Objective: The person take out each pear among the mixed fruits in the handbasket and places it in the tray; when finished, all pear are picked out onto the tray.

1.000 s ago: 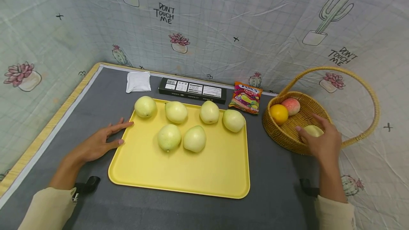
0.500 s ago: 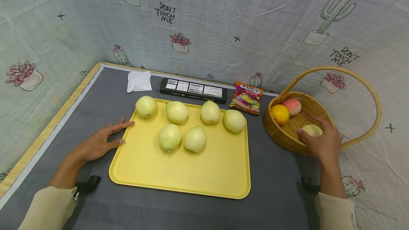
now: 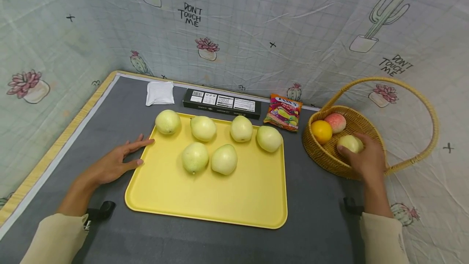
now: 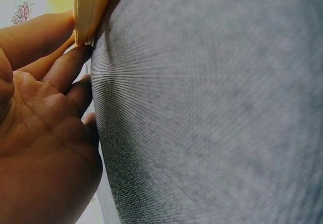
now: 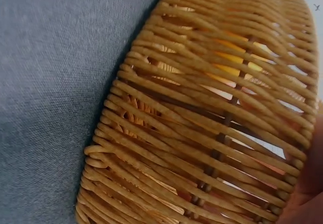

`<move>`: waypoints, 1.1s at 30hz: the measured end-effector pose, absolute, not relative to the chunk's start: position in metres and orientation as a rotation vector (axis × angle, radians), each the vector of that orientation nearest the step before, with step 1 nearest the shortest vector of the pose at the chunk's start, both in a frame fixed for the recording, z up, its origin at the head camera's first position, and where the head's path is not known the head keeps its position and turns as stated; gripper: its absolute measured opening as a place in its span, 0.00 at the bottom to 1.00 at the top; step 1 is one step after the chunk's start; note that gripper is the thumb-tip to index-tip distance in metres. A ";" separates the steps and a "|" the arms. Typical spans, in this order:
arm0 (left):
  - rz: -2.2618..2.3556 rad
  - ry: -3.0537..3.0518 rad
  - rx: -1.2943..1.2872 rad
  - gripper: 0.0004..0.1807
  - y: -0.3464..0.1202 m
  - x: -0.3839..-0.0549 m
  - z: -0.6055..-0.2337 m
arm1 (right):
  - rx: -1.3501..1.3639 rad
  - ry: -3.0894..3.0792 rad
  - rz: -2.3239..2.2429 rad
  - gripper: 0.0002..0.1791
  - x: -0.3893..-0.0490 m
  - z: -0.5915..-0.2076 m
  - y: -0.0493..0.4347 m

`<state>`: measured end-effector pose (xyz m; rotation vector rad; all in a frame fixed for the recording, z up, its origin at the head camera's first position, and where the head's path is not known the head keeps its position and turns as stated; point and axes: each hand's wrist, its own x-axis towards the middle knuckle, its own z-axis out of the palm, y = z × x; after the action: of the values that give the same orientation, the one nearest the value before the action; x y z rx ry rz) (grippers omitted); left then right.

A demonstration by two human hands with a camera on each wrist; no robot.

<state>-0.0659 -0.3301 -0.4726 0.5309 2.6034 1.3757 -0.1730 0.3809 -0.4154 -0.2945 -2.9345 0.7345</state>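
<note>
In the head view, my right hand (image 3: 369, 159) reaches over the near rim of a wicker basket (image 3: 318, 159) and grips a pale green pear (image 3: 351, 144), thumb on the near side, fingers round the far right. The basket's woven wall (image 5: 202, 113) fills most of the right wrist view, hiding the pear there. At the left, my left hand (image 3: 114, 163) lies with spread, relaxed fingers touching the left rim of a yellow tray (image 3: 245, 192); the tray's edge (image 4: 93, 9) meets its fingertips in the left wrist view. Several similar pears (image 3: 224, 159) sit on the tray.
Beside the held pear, an orange (image 3: 321, 132) and a peach (image 3: 335, 123) lie in the basket, under its tall handle (image 3: 434, 125). Behind the tray are a white packet (image 3: 160, 93), a black box (image 3: 221, 103) and a candy bag (image 3: 283, 112). A patterned cloth backs the table.
My right hand has closed round the pear and shifted it slightly left and away from me inside the basket. The left hand and the tray stay put.
</note>
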 end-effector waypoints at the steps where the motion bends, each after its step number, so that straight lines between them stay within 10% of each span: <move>1: 1.375 2.606 0.533 0.34 -0.330 -0.066 -0.473 | -0.288 -2.943 0.730 0.43 -0.174 -0.415 0.381; 33: 1.391 2.615 0.585 0.34 -0.330 -0.067 -0.473 | -0.364 -2.655 0.943 0.39 -0.161 -0.397 0.350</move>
<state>-0.0668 -0.3302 -0.4734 0.5846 2.6151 1.3906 -0.1607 0.3501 -0.3967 -0.3645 -2.6555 0.9432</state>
